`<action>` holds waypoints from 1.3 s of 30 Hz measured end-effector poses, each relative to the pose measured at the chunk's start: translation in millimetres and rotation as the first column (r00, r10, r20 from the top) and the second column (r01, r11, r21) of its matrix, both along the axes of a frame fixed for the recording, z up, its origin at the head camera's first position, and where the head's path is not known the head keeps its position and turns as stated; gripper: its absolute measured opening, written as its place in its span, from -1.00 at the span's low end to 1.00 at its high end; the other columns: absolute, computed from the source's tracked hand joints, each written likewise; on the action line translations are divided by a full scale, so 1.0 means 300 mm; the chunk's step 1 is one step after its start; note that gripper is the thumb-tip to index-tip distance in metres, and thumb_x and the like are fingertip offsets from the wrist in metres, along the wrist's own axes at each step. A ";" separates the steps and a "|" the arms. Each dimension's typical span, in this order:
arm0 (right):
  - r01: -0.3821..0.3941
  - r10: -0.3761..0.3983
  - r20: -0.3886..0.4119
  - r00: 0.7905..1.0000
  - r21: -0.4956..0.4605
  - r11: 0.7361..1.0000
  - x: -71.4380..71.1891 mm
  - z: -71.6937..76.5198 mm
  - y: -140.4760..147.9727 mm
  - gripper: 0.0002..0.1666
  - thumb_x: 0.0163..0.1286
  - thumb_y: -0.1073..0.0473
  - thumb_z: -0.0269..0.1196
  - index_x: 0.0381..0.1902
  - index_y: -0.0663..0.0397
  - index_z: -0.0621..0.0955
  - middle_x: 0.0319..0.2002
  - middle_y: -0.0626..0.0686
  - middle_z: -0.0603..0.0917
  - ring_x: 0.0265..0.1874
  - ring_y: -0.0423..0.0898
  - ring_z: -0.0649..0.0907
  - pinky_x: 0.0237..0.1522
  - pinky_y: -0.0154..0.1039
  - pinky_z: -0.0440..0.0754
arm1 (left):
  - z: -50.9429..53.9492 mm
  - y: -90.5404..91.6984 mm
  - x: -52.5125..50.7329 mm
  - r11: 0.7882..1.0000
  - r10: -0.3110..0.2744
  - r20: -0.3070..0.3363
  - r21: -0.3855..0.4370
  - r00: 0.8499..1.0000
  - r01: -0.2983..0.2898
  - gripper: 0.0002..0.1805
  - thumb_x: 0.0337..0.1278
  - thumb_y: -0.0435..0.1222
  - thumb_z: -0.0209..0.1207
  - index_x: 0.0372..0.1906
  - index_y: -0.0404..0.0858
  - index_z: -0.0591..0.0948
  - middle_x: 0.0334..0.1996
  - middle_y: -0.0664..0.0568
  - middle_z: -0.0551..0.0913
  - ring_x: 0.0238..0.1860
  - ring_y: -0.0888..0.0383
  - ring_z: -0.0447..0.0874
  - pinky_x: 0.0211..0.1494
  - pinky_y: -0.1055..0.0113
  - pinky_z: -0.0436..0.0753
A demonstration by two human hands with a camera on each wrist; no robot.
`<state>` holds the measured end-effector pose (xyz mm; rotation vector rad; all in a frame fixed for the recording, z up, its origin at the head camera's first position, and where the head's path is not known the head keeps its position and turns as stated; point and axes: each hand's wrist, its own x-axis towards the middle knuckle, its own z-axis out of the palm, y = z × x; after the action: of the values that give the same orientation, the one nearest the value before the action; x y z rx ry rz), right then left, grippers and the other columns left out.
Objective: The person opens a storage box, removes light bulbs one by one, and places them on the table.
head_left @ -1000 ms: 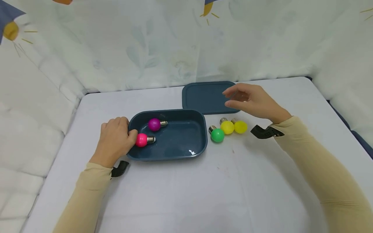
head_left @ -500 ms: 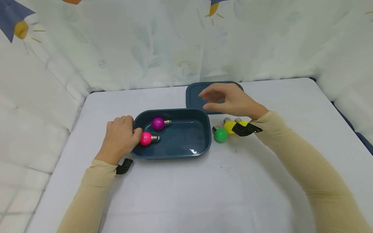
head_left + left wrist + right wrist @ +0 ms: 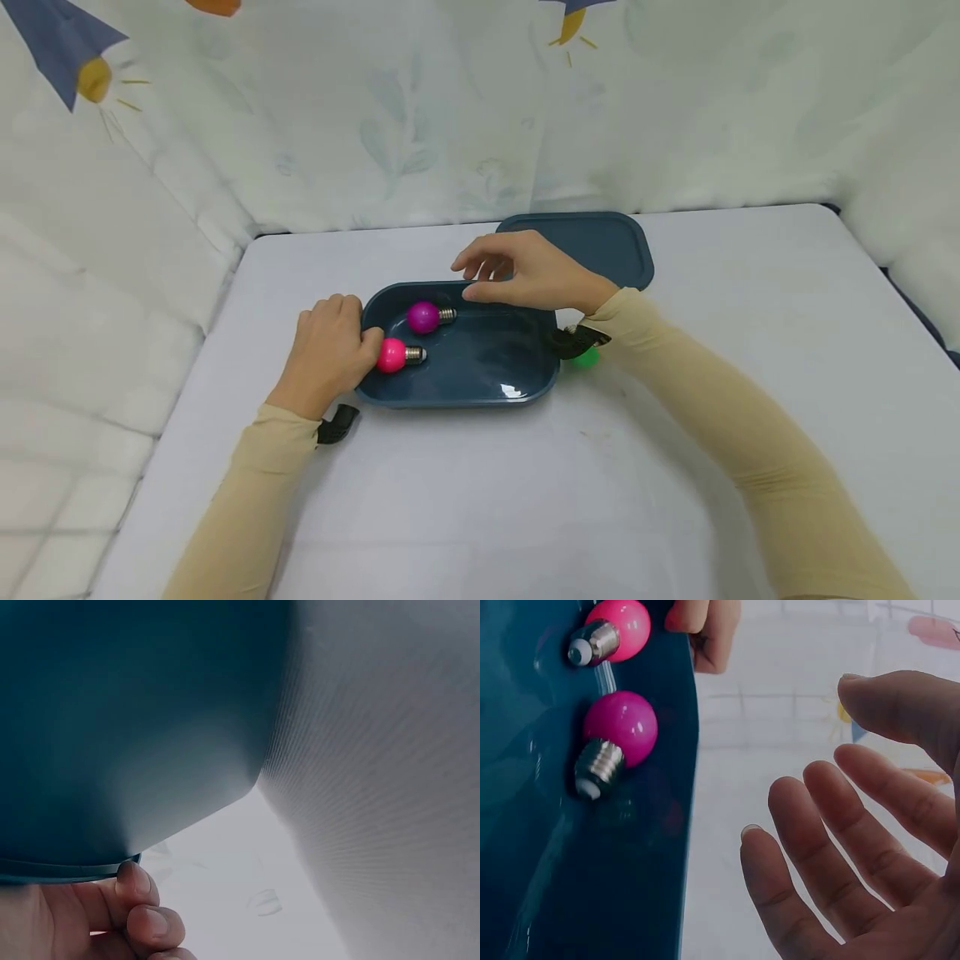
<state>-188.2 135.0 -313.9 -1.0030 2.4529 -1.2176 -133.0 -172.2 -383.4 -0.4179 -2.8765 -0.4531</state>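
Container (image 3: 480, 362): glossy, dark blue, round-cornered, located on white bench (image 3: 465, 500). Contents: pink bulb (image 3: 391, 356), purple bulb (image 3: 423, 317), metal screw bases. Left hand (image 3: 327, 354): fingers pinching rim. Right hand (image 3: 528, 271): fingers spread, near far rim.

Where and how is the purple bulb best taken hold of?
Probably grip the purple bulb by its round ball, from above: it lies on its side, metal base pointing right, with the box's far wall close behind.
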 end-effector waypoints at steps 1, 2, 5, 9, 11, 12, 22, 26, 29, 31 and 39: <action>-0.007 0.007 -0.002 1.000 0.003 1.000 -0.003 -0.003 -0.013 -0.63 0.37 0.04 0.39 0.13 -0.14 0.69 -0.05 -0.01 0.75 -0.11 -0.24 0.72 0.06 -0.22 0.72 | -0.001 0.003 0.000 1.000 -0.004 -0.007 -0.003 1.000 0.004 -0.75 0.16 -0.22 -0.03 -0.48 -0.34 0.39 -0.54 -0.16 0.42 -0.46 -0.12 0.41 -0.33 0.08 0.28; -0.014 0.014 -0.005 1.000 0.007 1.000 -0.005 -0.004 -0.027 -0.62 0.37 0.04 0.39 0.13 -0.13 0.68 -0.05 -0.02 0.75 -0.11 -0.24 0.72 0.06 -0.22 0.72 | -0.001 0.006 0.000 1.000 -0.006 -0.013 -0.005 1.000 0.006 -0.75 0.16 -0.22 -0.03 -0.47 -0.35 0.39 -0.53 -0.17 0.42 -0.46 -0.12 0.41 -0.34 0.08 0.29; -0.040 0.040 0.003 0.999 0.013 0.999 -0.010 -0.011 -0.071 -0.60 0.37 0.04 0.39 0.15 -0.07 0.68 -0.06 -0.03 0.74 -0.11 -0.22 0.73 0.07 -0.20 0.72 | 0.001 0.009 0.006 1.000 -0.006 -0.024 -0.015 1.000 0.006 -0.74 0.16 -0.22 -0.02 -0.45 -0.36 0.40 -0.53 -0.17 0.43 -0.46 -0.12 0.42 -0.33 0.06 0.31; -0.081 0.080 0.043 0.996 0.000 0.997 -0.014 -0.025 -0.129 -0.57 0.36 0.05 0.39 0.14 0.03 0.68 -0.08 -0.02 0.71 -0.12 -0.18 0.72 0.07 -0.13 0.72 | 0.007 0.006 0.014 1.000 -0.005 -0.039 -0.022 0.999 0.004 -0.74 0.17 -0.22 -0.01 -0.44 -0.37 0.41 -0.50 -0.19 0.43 -0.43 -0.15 0.42 -0.30 0.02 0.33; -0.096 0.097 0.059 0.994 -0.010 0.995 -0.015 -0.034 -0.156 -0.58 0.36 0.06 0.39 0.13 0.06 0.68 -0.10 -0.02 0.71 -0.13 -0.17 0.71 0.06 -0.13 0.71 | 0.008 0.003 0.018 1.000 -0.009 -0.050 -0.024 0.999 0.008 -0.74 0.17 -0.22 -0.02 -0.44 -0.38 0.42 -0.49 -0.20 0.43 -0.41 -0.17 0.41 -0.29 0.00 0.34; -0.103 0.104 0.060 0.993 -0.011 0.995 -0.016 -0.040 -0.169 -0.59 0.36 0.07 0.39 0.12 0.06 0.68 -0.11 -0.03 0.71 -0.14 -0.17 0.71 0.05 -0.14 0.71 | 0.009 0.002 0.020 1.000 -0.012 -0.057 -0.026 0.998 0.010 -0.74 0.17 -0.22 -0.02 -0.44 -0.38 0.42 -0.48 -0.20 0.43 -0.40 -0.17 0.40 -0.29 0.00 0.34; -0.177 0.173 0.091 0.981 0.041 0.983 -0.003 -0.087 -0.260 -0.56 0.32 0.08 0.43 0.12 0.08 0.68 -0.12 0.01 0.74 -0.18 -0.19 0.72 -0.02 -0.34 0.69 | 0.013 0.001 0.032 0.999 -0.041 -0.106 -0.019 0.994 0.039 -0.74 0.14 -0.25 -0.02 -0.46 -0.40 0.43 -0.48 -0.21 0.41 -0.43 -0.18 0.37 -0.33 0.02 0.34; -0.198 0.192 0.107 0.975 0.046 0.979 0.004 -0.101 -0.271 -0.54 0.29 0.15 0.45 0.14 0.10 0.67 -0.07 0.10 0.75 -0.15 -0.16 0.71 -0.02 -0.36 0.69 | 0.015 0.005 0.028 0.999 -0.046 -0.104 -0.010 0.993 0.045 -0.75 0.13 -0.25 -0.03 -0.47 -0.39 0.42 -0.50 -0.20 0.40 -0.44 -0.17 0.37 -0.33 0.01 0.34; -0.226 0.217 0.134 0.967 0.053 0.973 0.010 -0.113 -0.276 -0.49 0.26 0.17 0.47 0.17 0.10 0.65 0.00 0.13 0.74 -0.12 -0.15 0.70 -0.01 -0.37 0.69 | 0.015 0.008 0.026 0.999 -0.045 -0.104 -0.006 0.994 0.045 -0.76 0.12 -0.25 -0.03 -0.48 -0.38 0.41 -0.51 -0.19 0.39 -0.45 -0.16 0.37 -0.34 0.04 0.33; -0.247 0.234 0.151 0.961 0.072 0.966 0.014 -0.121 -0.279 -0.47 0.25 0.18 0.48 0.18 0.07 0.64 0.03 0.09 0.73 -0.11 -0.15 0.71 -0.02 -0.38 0.70 | 0.016 0.010 0.027 0.999 -0.045 -0.102 -0.003 0.994 0.044 -0.77 0.12 -0.26 -0.04 -0.49 -0.37 0.41 -0.51 -0.18 0.39 -0.45 -0.15 0.36 -0.35 0.05 0.32; -0.261 0.243 0.159 0.957 0.101 0.960 0.028 -0.138 -0.298 -0.44 0.22 0.19 0.50 0.18 0.08 0.64 0.06 0.03 0.69 -0.08 -0.18 0.72 -0.01 -0.43 0.69 | 0.020 0.005 0.029 0.999 -0.045 -0.090 0.003 0.995 0.046 -0.78 0.10 -0.26 -0.03 -0.49 -0.36 0.39 -0.51 -0.18 0.38 -0.44 -0.16 0.35 -0.33 0.05 0.31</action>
<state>-180.0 45.4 -355.2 -1.1115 2.1792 -1.0082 -124.3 -170.7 -377.4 -0.4909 -2.7831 -0.4375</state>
